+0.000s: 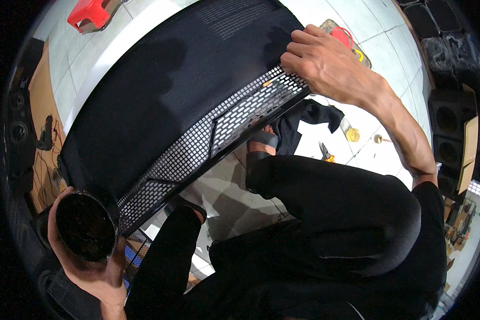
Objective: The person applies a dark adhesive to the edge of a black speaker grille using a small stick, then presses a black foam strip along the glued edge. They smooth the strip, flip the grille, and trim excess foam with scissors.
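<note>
A long perforated metal grille (184, 154) with a black frame lies slantwise in front of me. Black fabric (138, 101) covers its far side, stretching from lower left to upper right. My right hand (322, 66) is closed over the upper right end, its fingers curled on the fabric and the grille's edge. At the lower left, my left hand (88, 277) wraps round a dark, round, cup-like container (85, 226), its wide mouth facing up. That container is beside the grille's near left end; what is inside is too dark to make out.
On the tiled floor lie orange-handled pliers (328, 153), a yellow roll (353, 134) and a black cloth piece (322, 113). A red plastic stool (90, 15) stands at the far left. Black speaker boxes (447, 120) line the right. Cables lie on a wooden board (40, 165) at left.
</note>
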### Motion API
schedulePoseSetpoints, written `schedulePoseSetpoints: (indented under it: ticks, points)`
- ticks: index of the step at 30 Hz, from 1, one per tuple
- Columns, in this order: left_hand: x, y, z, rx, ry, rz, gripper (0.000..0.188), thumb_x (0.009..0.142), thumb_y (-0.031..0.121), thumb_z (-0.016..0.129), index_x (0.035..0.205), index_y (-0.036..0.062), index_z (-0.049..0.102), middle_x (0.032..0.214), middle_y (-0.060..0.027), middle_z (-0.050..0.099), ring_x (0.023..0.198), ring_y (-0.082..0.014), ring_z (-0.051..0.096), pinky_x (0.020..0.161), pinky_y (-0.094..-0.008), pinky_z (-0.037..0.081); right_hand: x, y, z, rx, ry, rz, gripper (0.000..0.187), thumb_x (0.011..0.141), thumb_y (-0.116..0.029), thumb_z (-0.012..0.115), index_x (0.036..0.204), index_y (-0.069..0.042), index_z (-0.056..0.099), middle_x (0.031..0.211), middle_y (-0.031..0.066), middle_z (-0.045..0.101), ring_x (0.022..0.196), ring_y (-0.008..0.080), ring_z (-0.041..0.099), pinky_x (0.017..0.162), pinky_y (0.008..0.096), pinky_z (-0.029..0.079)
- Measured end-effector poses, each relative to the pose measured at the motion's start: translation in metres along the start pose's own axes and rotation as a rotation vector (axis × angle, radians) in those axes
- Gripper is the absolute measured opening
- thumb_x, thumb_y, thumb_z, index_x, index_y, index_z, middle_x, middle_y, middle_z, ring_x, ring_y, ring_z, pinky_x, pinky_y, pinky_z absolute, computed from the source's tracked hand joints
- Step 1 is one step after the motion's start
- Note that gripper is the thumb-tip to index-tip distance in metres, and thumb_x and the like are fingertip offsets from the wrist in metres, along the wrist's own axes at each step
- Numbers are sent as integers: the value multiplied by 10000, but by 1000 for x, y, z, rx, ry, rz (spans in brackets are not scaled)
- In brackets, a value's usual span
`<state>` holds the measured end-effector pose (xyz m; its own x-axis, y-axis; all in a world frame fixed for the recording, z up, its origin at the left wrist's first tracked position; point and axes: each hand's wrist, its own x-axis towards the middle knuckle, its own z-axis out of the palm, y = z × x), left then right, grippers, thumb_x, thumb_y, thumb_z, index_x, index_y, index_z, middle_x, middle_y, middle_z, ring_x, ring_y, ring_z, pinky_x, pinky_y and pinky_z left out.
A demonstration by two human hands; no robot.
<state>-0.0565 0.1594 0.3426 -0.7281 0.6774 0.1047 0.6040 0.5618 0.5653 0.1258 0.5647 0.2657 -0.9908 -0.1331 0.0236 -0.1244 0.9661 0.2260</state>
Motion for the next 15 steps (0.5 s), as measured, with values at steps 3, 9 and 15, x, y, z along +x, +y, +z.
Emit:
schedulePoseSetpoints:
  ticks: [3,9,15]
  points:
    - [0,3,1,7,7,-15,916,653,159,777,1449,-16,360,1400,-219,460,1320,-371,464,1138,-524,382,0,-1,-4,-17,-32,31,117,875,-113,606,896,-27,683,855,95,670,913,203,604,907,338,455]
    - [1,0,0,49,4,14,920,635,147,779,1443,-21,372,1394,-219,468,1321,-373,467,1146,-520,373,-5,4,-3,-45,-89,61,129,895,-107,602,942,-34,697,870,81,676,949,206,614,989,347,451]
    - [0,2,-1,54,14,2,924,628,140,776,1443,-18,371,1395,-219,465,1318,-368,469,1144,-520,379,-5,7,-7,-75,-130,82,130,902,-96,599,965,-42,699,921,84,695,1011,210,627,1029,355,449]
